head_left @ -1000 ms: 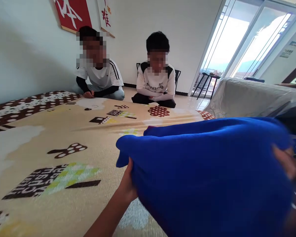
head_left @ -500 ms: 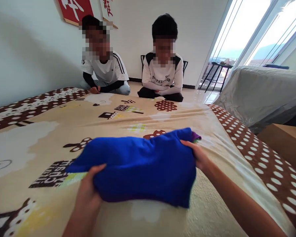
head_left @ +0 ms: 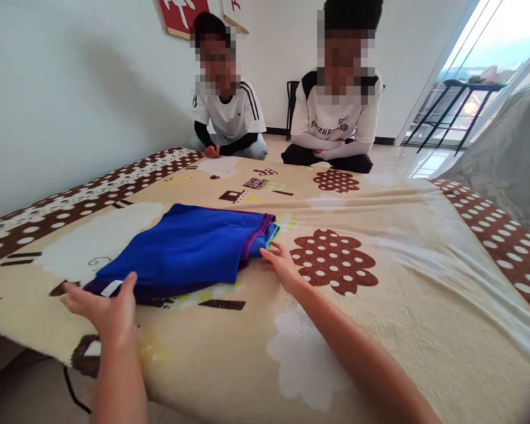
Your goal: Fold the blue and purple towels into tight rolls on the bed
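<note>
A blue folded cloth garment (head_left: pixel 189 244) with purple edging lies flat on the patterned blanket (head_left: pixel 229 365). Its layered edges show purple, blue and a little green at the right end. A white tag (head_left: pixel 111 288) sticks out at its near left corner. Right by that tag, my left hand (head_left: pixel 110 309) is open, thumb and fingers spread apart. At the opposite end, my right hand (head_left: pixel 284 268) has its fingers stretched toward the garment's right edge, at or just touching it, and does not grip it. What kind of garment it is cannot be made out.
Two people sit beyond the far edge, one in a white shirt with black sleeves (head_left: pixel 229 112), the other in a white-and-black shirt (head_left: pixel 335 123). A black stool (head_left: pixel 461 112) stands by the window. Grey sheeting (head_left: pixel 503 159) covers something at right. The blanket's near left edge drops off above the floor.
The garment has gone from being held up in both hands to lying on the blanket, farther left. Both hands have let go of it. The view has shifted left.
</note>
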`<move>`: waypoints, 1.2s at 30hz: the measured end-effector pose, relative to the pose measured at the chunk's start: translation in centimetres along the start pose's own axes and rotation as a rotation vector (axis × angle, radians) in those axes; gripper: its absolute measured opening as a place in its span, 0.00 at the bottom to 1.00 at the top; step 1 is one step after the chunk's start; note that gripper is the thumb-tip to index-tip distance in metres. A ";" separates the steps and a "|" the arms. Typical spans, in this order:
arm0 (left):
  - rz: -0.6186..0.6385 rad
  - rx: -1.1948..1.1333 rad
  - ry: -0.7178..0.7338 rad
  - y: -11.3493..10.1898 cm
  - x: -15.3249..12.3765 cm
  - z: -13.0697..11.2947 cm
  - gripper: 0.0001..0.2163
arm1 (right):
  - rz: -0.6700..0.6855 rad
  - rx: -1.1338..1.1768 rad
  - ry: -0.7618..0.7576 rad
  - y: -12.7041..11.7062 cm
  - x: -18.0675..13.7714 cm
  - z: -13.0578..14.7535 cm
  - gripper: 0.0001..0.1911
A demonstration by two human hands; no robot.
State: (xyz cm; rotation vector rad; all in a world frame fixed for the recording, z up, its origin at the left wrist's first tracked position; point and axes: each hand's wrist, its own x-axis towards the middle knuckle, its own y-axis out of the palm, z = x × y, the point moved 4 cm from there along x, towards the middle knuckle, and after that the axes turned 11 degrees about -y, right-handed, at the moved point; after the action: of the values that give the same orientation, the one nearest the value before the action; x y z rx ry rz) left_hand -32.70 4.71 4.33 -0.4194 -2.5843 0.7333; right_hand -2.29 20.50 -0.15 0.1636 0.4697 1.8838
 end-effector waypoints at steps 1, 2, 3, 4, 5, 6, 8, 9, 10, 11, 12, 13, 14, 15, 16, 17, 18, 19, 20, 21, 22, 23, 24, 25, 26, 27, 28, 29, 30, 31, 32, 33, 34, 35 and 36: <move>-0.033 0.022 -0.026 0.1 -0.9 0.7 0.42 | 0.029 0.004 0.017 0.5 -0.4 -0.8 0.27; -0.053 0.039 -0.039 0.2 -1.7 1.0 0.41 | 0.061 0.010 0.030 1.1 -0.7 -1.4 0.27; -0.059 0.053 -0.031 0.4 -2.5 1.0 0.38 | 0.092 0.018 0.039 1.8 -0.8 -1.8 0.28; -0.050 0.068 0.000 0.6 -3.3 0.6 0.34 | 0.120 0.028 0.044 2.6 -0.7 -2.0 0.28; -0.032 0.074 0.049 0.7 -4.0 -0.1 0.30 | 0.140 0.038 0.046 3.3 -0.4 -2.1 0.28; -0.001 0.069 0.107 0.8 -4.6 -1.0 0.26 | 0.155 0.049 0.052 4.1 0.0 -2.2 0.28; 0.061 0.034 0.206 0.6 -5.5 -3.3 0.20 | 0.178 0.066 0.078 5.4 1.1 -2.1 0.24; 0.082 0.009 0.239 0.2 -5.8 -4.5 0.18 | 0.186 0.069 0.098 6.0 1.6 -2.0 0.22; 0.095 -0.024 0.263 -0.3 -6.0 -5.8 0.16 | 0.196 0.071 0.122 6.7 2.0 -1.9 0.21; 0.107 -0.059 0.279 -0.8 -6.2 -7.0 0.15 | 0.209 0.076 0.150 7.4 2.1 -1.8 0.20; 0.122 -0.091 0.292 -1.4 -6.3 -8.2 0.14 | 0.228 0.083 0.180 8.1 2.1 -1.7 0.19; 0.141 -0.118 0.304 -1.9 -6.4 -9.4 0.13 | 0.254 0.091 0.213 8.8 1.7 -1.7 0.21; 0.165 -0.134 0.315 -2.3 -6.5 -10.5 0.13 | 0.285 0.097 0.250 9.4 1.1 -1.7 0.23; 0.189 -0.133 0.322 -2.5 -6.5 -11.4 0.13 | 0.316 0.098 0.287 9.8 0.3 -1.9 0.27; 0.210 -0.118 0.332 -2.4 -6.5 -12.0 0.13 | 0.344 0.091 0.324 9.8 -0.6 -2.2 0.29; 0.230 -0.091 0.345 -2.0 -6.4 -12.5 0.14 | 0.369 0.077 0.358 9.5 -1.7 -2.5 0.31; 0.260 -0.051 0.372 -1.2 -6.5 -12.6 0.15 | 0.393 0.057 0.388 8.8 -2.7 -2.7 0.30; 0.305 -0.002 0.410 0.0 -6.6 -12.5 0.17 | 0.418 0.038 0.412 7.6 -3.8 -3.0 0.28; 0.360 0.049 0.454 1.5 -6.9 -12.1 0.19 | 0.447 0.023 0.430 6.2 -4.8 -3.1 0.27; 0.413 0.100 0.493 3.1 -7.3 -11.5 0.21 | 0.477 0.013 0.441 4.5 -5.8 -3.0 0.28; 0.455 0.146 0.524 4.7 -7.8 -10.8 0.23 | 0.504 0.010 0.446 2.5 -6.7 -2.8 0.29; 0.484 0.184 0.546 6.2 -8.4 -10.0 0.25 | 0.523 0.011 0.444 0.5 -7.5 -2.4 0.32; 0.496 0.210 0.560 7.3 -9.1 -9.2 0.27 | 0.530 0.016 0.435 -1.7 -8.2 -1.8 0.33; 0.494 0.225 0.568 8.2 -9.7 -8.6 0.28 | 0.523 0.021 0.419 -3.9 -8.9 -1.2 0.32; 0.488 0.236 0.578 8.7 -10.4 -8.1 0.29 | 0.503 0.026 0.396 -6.2 -9.6 -0.4 0.30; 0.481 0.241 0.588 8.8 -11.1 -7.9 0.29 | 0.472 0.032 0.368 -8.4 -10.2 0.3 0.28; 0.476 0.235 0.595 8.8 -11.6 -7.7 0.28 | 0.438 0.037 0.338 -10.6 -10.9 1.1 0.25; 0.472 0.221 0.599 8.6 -12.0 -7.7 0.26 | 0.399 0.043 0.307 -12.9 -11.5 1.9 0.23; 0.470 0.200 0.599 8.3 -12.2 -7.8 0.23 | 0.356 0.048 0.277 -15.1 -12.2 2.7 0.21; 0.472 0.175 0.596 8.0 -12.2 -7.8 0.20 | 0.312 0.052 0.251 -17.3 -13.0 3.4 0.20; 0.477 0.145 0.587 7.7 -11.9 -8.0 0.17 | 0.267 0.052 0.230 -19.5 -13.9 4.1 0.20; 0.479 0.112 0.571 7.5 -11.4 -8.1 0.15 | 0.220 0.048 0.210 -21.8 -14.9 4.7 0.20; 0.472 0.077 0.547 7.3 -10.6 -8.3 0.14 | 0.172 0.040 0.190 -23.9 -15.9 5.2 0.20; 0.447 0.039 0.512 7.0 -9.7 -8.5 0.13 | 0.123 0.023 0.171 -25.9 -17.0 5.8 0.21; 0.401 -0.005 0.468 6.7 -8.7 -8.9 0.14 | 0.076 -0.005 0.153 -27.7 -18.1 6.2 0.22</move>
State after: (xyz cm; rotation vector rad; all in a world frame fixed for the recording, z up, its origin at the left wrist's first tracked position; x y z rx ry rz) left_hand -19.86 10.53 4.80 -1.0001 -2.0822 0.6586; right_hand 30.43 13.27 -3.45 0.0343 0.5701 1.9800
